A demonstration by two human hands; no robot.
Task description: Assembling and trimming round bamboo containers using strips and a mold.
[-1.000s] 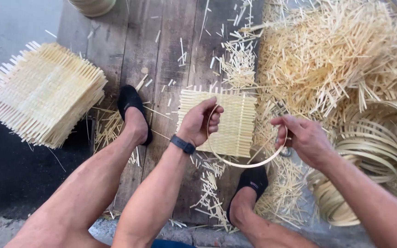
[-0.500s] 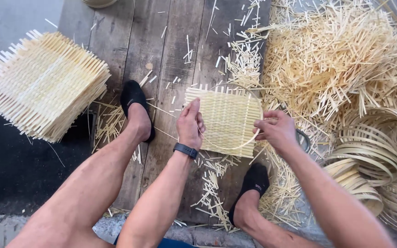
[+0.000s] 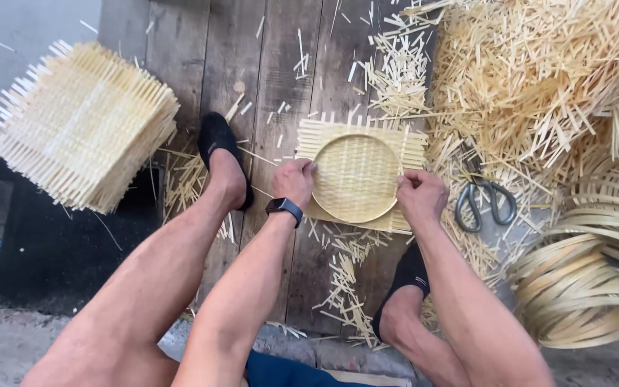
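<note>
Pressing down on opposite sides, both hands are closed onto a thin round bamboo hoop that is set on a pale square woven bamboo mat. The left hand is clamped on the hoop's left edge, fingers curled over it; the right hand is clamped on the right edge in the same way. Mat and hoop lie flat on the dark wooden plank floor, between two feet in black slippers. The mat is judged light, thin and springy, with loose strip ends at its border that could splay or snap; the hoop is judged stiff but slender, best held at its rim on two opposite sides. A black wristwatch is worn on the left wrist. Grey-handled scissors lie just right of the right hand. Further out are seen a stack of woven mats, a heap of cut bamboo strips and coiled bamboo hoops.
</note>
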